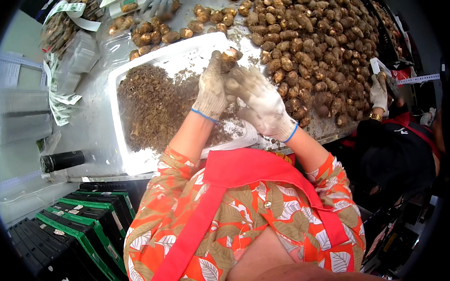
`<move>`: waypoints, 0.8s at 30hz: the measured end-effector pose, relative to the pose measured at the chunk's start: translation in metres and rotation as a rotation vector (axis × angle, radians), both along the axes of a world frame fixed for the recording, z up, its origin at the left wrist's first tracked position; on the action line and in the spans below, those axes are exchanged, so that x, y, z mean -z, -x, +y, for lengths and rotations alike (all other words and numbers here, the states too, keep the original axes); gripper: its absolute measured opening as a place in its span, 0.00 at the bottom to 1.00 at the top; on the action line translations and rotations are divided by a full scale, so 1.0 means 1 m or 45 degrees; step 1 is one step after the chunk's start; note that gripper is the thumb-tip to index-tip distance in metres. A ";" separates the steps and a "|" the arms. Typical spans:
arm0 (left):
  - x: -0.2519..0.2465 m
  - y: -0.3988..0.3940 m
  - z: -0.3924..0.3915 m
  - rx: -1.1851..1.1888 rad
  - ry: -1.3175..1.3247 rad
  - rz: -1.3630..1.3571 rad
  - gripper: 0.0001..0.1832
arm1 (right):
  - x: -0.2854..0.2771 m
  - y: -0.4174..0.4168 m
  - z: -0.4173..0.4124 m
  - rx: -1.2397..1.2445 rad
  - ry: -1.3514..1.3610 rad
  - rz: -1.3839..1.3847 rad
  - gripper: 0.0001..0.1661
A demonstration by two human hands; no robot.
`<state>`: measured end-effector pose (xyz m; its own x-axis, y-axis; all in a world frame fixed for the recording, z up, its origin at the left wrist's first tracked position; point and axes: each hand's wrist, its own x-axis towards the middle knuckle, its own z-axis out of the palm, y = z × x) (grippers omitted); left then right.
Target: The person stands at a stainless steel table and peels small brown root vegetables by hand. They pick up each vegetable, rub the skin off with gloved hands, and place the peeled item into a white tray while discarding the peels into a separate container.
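Observation:
My left hand [212, 84], in a soiled knitted glove with a blue cuff edge, grips a brown taro corm [229, 57] whose pale end shows. Just to its right, my right hand [259, 97], gloved alike, is spread with its fingertips touching or very near the corm; whether it holds anything cannot be told. Both are over a white tray [115, 119] that holds a heap of brown fibrous peelings [148, 110]. A great pile of taro corms [311, 42] covers the metal table to the right of the tray.
Smaller groups of corms [156, 32] lie behind the tray, near a scale [128, 7] and a co-worker's gloved hand [160, 4]. Clear plastic containers [24, 115], label strips [59, 98] and a black cylinder [63, 160] are at left. Black and green crates [74, 222] stand below. Another co-worker's gloved hand [378, 90] is right.

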<state>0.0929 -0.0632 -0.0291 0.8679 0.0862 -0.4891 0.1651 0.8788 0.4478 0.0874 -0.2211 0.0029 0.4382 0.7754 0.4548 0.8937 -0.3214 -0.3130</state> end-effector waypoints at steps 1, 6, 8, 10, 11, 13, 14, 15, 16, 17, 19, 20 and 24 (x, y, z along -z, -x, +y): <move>0.014 0.000 0.007 0.075 -0.021 -0.046 0.31 | 0.001 -0.003 -0.004 -0.064 -0.124 0.150 0.29; 0.005 0.006 0.021 0.396 -0.109 -0.323 0.35 | 0.017 -0.022 -0.024 0.080 -0.736 0.744 0.19; -0.005 0.004 0.018 0.349 -0.175 -0.156 0.34 | 0.001 -0.018 -0.016 0.259 -0.742 0.805 0.18; -0.008 0.004 0.010 0.294 -0.270 -0.079 0.32 | -0.005 -0.019 0.003 0.395 -0.691 0.764 0.21; -0.009 0.005 0.007 0.260 -0.319 -0.040 0.32 | -0.013 -0.017 0.012 0.474 -0.703 0.867 0.24; -0.010 0.009 0.001 0.264 -0.597 -0.237 0.34 | -0.004 -0.022 0.022 0.488 -0.747 0.921 0.21; -0.011 0.011 -0.001 0.263 -0.735 -0.337 0.36 | -0.001 -0.024 0.024 0.503 -0.766 0.862 0.20; -0.010 0.012 -0.001 0.251 -0.878 -0.432 0.39 | 0.002 -0.026 0.027 0.507 -0.785 0.810 0.19; -0.007 0.011 0.000 0.267 -0.983 -0.424 0.44 | 0.004 -0.026 0.028 0.511 -0.804 0.758 0.19; -0.006 0.011 0.003 0.295 -1.081 -0.442 0.45 | 0.005 -0.025 0.030 0.510 -0.840 0.789 0.18; -0.004 0.010 0.010 0.357 -1.274 -0.481 0.46 | 0.004 -0.024 0.030 0.514 -0.912 0.849 0.16; -0.003 0.010 0.013 0.349 -1.355 -0.543 0.43 | 0.003 -0.025 0.029 0.514 -0.934 0.979 0.16; -0.007 0.010 0.018 0.358 -1.522 -0.694 0.36 | 0.001 -0.025 0.023 0.523 -1.019 1.316 0.14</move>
